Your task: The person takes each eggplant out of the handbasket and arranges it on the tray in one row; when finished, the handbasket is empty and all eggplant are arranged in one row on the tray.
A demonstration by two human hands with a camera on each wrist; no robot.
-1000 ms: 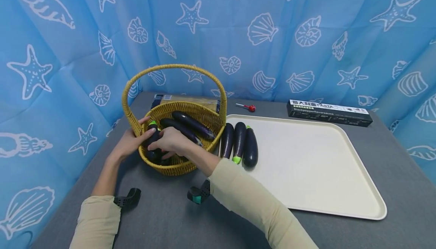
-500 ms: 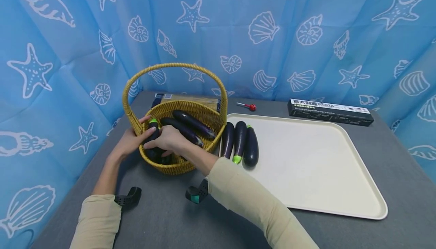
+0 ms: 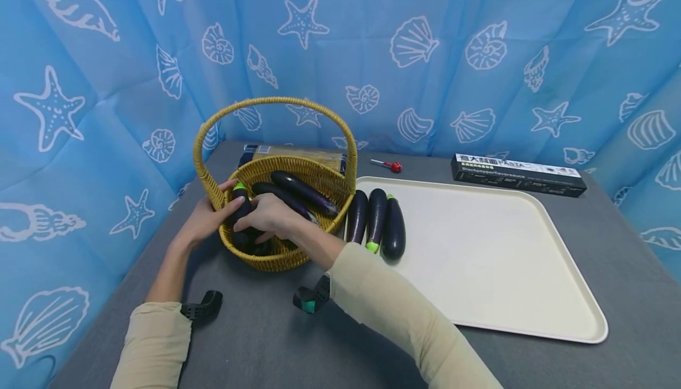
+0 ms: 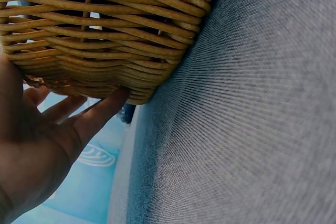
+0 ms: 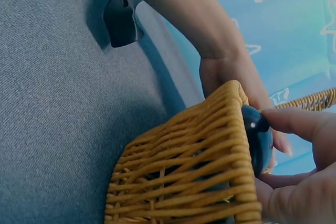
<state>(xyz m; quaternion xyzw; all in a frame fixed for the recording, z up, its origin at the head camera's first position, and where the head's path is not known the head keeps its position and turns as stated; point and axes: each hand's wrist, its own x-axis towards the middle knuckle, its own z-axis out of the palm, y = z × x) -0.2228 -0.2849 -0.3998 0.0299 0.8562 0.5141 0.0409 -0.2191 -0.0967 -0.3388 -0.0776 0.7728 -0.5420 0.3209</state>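
A yellow wicker basket with a tall arched handle holds several dark purple eggplants. My left hand grips the basket's left side, its fingers against the outer weave and its thumb over the rim. Inside, near that thumb, an eggplant with a bright green stem end leans at the left wall. My right hand reaches in from the right and pinches this eggplant between thumb and fingers. Behind it in the basket lie two more eggplants, side by side. The basket floor is partly hidden by my right hand.
Right of the basket is a cream tray, with three eggplants lined up at its left end. Behind stand a black pasta box, a red lollipop and a pasta pack. A blue shell-print curtain hangs behind.
My right thumb and fingers shift slightly on the eggplant in the basket. The left hand stays at the basket's side, and the things on the table keep their places.
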